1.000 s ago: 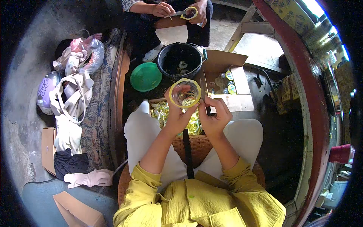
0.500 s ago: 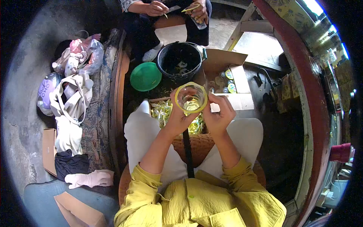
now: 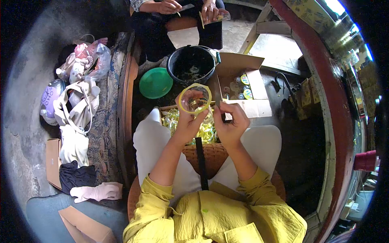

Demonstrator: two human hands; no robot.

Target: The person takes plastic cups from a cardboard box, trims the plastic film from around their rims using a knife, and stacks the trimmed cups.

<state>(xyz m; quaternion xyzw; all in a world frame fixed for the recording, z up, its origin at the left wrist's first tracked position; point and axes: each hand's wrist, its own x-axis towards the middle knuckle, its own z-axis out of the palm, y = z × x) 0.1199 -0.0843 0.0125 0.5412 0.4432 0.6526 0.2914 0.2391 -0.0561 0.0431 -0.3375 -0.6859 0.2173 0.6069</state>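
Note:
A clear plastic cup (image 3: 195, 99) with a yellow rim is held up in my left hand (image 3: 187, 123), its open mouth facing me. Close to the right of the cup, my right hand (image 3: 231, 124) is closed in a pinch around a thin blade-like thing, seen edge-on and partly hidden by the fingers. The rim and the blade stand slightly apart. Beneath both hands lies a box of yellow and clear strips (image 3: 172, 119), partly covered by my hands.
A black bucket (image 3: 191, 67) and a green lid (image 3: 155, 83) lie ahead. Beyond them sits a co-worker, whose hand (image 3: 210, 12) holds another cup. An open cardboard box (image 3: 259, 87) with cups is ahead right. Bags (image 3: 77, 101) lie on the left bench.
My left hand has moved the cup left and away from my right hand, after bringing the two close together. The co-worker's cup has tipped over sideways.

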